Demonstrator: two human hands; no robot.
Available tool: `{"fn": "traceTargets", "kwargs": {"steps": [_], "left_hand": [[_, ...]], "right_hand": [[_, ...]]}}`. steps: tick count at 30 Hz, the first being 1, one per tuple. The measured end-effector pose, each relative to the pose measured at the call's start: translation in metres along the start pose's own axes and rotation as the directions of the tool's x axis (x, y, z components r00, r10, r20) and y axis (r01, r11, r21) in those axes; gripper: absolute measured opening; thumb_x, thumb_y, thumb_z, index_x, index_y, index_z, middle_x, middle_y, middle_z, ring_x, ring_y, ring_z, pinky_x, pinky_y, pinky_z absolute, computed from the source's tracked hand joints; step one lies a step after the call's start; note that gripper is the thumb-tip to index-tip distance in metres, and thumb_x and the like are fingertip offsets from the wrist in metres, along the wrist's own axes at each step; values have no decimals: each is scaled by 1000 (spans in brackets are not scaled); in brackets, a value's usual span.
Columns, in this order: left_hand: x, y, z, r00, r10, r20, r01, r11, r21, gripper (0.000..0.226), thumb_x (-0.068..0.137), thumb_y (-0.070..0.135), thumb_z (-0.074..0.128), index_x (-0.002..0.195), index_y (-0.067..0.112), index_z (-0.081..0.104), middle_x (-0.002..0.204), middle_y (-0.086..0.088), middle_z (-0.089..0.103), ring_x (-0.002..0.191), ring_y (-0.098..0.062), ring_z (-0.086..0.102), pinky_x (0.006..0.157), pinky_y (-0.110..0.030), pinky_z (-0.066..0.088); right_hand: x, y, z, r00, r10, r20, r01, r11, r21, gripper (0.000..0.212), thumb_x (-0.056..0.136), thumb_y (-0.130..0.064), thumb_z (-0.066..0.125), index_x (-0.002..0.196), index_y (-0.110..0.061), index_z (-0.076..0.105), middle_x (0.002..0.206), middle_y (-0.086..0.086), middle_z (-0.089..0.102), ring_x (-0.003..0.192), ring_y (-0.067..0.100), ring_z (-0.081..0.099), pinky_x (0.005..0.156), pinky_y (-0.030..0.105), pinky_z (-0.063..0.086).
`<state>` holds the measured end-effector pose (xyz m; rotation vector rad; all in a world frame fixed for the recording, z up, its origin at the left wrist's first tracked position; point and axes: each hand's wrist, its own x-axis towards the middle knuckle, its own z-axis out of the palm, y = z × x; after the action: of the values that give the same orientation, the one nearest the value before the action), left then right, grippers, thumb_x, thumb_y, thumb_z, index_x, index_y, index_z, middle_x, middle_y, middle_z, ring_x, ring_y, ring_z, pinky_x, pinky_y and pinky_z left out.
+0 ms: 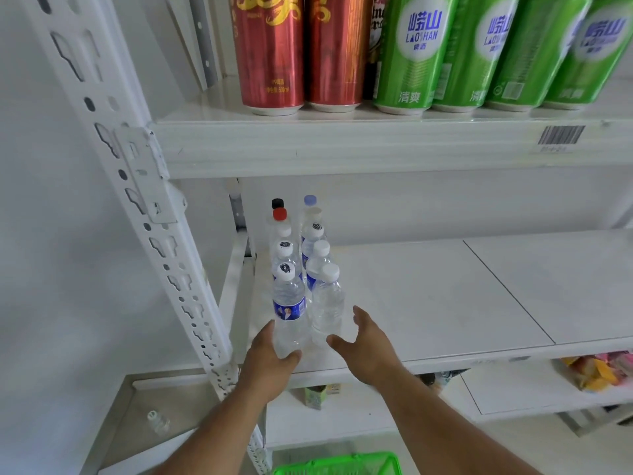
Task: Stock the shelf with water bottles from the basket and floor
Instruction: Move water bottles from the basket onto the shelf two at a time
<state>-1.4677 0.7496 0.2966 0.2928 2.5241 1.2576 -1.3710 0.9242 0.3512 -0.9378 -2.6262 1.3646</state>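
Clear labelled bottle [289, 313] in left hand's [270, 366] grasp, unlabelled bottle [327, 303] beside released right hand [368, 351]

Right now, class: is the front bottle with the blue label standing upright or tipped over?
Upright. The blue-labelled bottle stands on the shelf, white cap on top, with the left hand around its base.

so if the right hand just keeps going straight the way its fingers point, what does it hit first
Most likely the unlabelled front bottle: the open right hand points up-left at its lower body, fingertips just short of it, though depth is unclear.
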Motion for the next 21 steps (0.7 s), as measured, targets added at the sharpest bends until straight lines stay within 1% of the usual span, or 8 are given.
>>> {"fn": "traceTargets", "kwargs": {"steps": [2, 5, 7, 11, 16, 19, 21], "left_hand": [[-13, 1, -3, 1000, 4, 16, -5, 999, 47, 89, 82, 39, 73, 155, 23, 23, 157, -2, 32, 141, -21, 37, 113, -34, 34], [-35, 5, -6, 999, 32, 22, -34, 992, 118, 88, 84, 40, 70, 155, 22, 21, 159, -1, 29, 142, -20, 36, 113, -31, 32], [-50, 8, -8, 999, 48, 22, -50, 988, 147, 87, 85, 40, 68, 156, 23, 20, 159, 0, 28, 141, -19, 37, 113, -31, 33], [-82, 17, -5, 997, 75, 11, -76, 970, 229, 84, 86, 40, 65, 155, 24, 21, 159, 1, 27, 143, -18, 33, 113, -31, 31], [-127, 26, 11, 998, 63, 4, -61, 951, 304, 80, 89, 38, 62, 156, 24, 21, 164, -2, 16, 149, -20, 21, 118, -33, 23], [-156, 27, 28, 999, 40, 15, -43, 936, 350, 79, 89, 39, 62, 155, 25, 22, 164, -2, 18, 148, -22, 24, 117, -33, 25], [-173, 24, 40, 1000, 20, 11, -22, 927, 375, 79, 87, 39, 64, 154, 24, 25, 162, -1, 22, 145, -22, 29, 115, -32, 28]], "right_hand": [[-11, 3, -3, 1000, 10, 10, -10, 1000, -30, 88, 86, -49, 67, 156, -24, 20, 156, -4, 37, 139, 19, 40, 100, 27, 38], [-27, 5, -8, 1000, -17, 26, 19, 996, -86, 87, 87, -51, 65, 156, -24, 20, 156, -2, 36, 142, 21, 35, 111, 35, 36], [-38, 6, -12, 998, -52, 40, 57, 989, -133, 86, 87, -52, 63, 156, -23, 21, 156, -1, 36, 142, 23, 33, 114, 38, 34], [-61, 10, -23, 982, -161, 97, 181, 951, -253, 79, 90, -53, 57, 154, -20, 25, 155, 0, 38, 140, 25, 33, 112, 37, 31], [-91, 35, -39, 949, -257, 184, 309, 879, -365, 73, 93, -53, 52, 152, -19, 27, 157, 2, 33, 141, 26, 31, 113, 37, 28], [-109, 62, -46, 936, -266, 230, 341, 849, -403, 78, 95, -56, 48, 156, -16, 21, 163, 6, 22, 147, 26, 23, 117, 36, 20], [-118, 83, -48, 929, -268, 254, 356, 834, -422, 79, 95, -56, 49, 156, -15, 21, 163, 7, 23, 147, 26, 24, 117, 34, 19]]}}
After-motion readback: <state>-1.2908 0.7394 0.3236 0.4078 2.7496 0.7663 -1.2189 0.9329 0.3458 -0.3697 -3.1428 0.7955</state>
